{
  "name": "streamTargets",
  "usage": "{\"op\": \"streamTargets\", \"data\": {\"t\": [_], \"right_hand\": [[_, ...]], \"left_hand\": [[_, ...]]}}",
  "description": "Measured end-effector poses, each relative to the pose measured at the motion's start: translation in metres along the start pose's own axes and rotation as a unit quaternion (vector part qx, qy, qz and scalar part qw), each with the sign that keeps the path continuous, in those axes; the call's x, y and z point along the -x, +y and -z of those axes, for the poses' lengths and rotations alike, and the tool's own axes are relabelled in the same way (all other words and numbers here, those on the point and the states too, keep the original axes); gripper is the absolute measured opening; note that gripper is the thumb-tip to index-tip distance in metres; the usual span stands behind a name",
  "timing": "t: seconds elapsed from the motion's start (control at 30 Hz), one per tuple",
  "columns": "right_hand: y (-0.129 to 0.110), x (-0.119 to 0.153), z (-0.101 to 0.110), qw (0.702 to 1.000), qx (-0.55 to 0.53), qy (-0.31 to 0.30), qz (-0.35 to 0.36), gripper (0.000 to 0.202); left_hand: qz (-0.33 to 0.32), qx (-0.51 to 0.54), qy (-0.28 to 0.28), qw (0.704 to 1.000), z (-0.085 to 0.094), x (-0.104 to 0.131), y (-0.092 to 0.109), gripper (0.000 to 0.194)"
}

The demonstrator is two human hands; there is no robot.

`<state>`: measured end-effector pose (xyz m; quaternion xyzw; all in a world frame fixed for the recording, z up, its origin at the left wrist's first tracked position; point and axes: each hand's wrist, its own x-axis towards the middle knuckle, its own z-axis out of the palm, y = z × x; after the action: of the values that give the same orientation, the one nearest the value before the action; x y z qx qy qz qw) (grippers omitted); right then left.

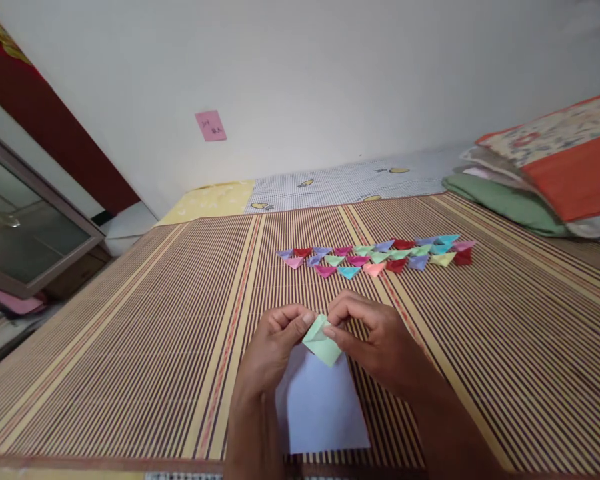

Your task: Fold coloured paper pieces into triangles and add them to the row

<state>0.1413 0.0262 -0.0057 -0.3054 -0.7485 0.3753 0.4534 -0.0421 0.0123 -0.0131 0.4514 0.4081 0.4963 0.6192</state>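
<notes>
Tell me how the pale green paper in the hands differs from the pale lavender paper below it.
The pale green paper shows folds; the pale lavender paper looks mostly flat. The green one is held between the left hand and right hand, while the lavender one lies on the striped mat. The green one also looks smaller than the lavender one. Both are pale, with no writing visible.
</notes>
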Motion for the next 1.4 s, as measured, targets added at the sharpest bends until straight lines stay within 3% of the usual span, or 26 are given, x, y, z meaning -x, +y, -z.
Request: {"op": "streamTargets", "data": {"t": [0.27, 0.5, 0.93, 1.4], "right_hand": [[-0.002, 0.001, 0.002, 1.000, 0.001, -0.010, 0.016, 0.013], [0.000, 0.000, 0.000, 0.999, 0.024, 0.009, -0.019, 0.012], [-0.004, -0.003, -0.003, 0.996, 0.043, 0.042, -0.061, 0.011], [0.001, -0.002, -0.003, 0.993, -0.043, 0.041, -0.106, 0.008]], "left_hand": [[0.031, 0.041, 0.017, 0.999, 0.000, -0.002, -0.001, 0.029], [-0.005, -0.030, 0.046, 0.998, -0.007, 0.001, 0.004, 0.027], [-0.031, -0.088, 0.039, 0.995, -0.011, 0.003, 0.008, 0.025], [-0.039, -0.089, 0.042, 0.994, -0.012, 0.005, 0.007, 0.020]]}}
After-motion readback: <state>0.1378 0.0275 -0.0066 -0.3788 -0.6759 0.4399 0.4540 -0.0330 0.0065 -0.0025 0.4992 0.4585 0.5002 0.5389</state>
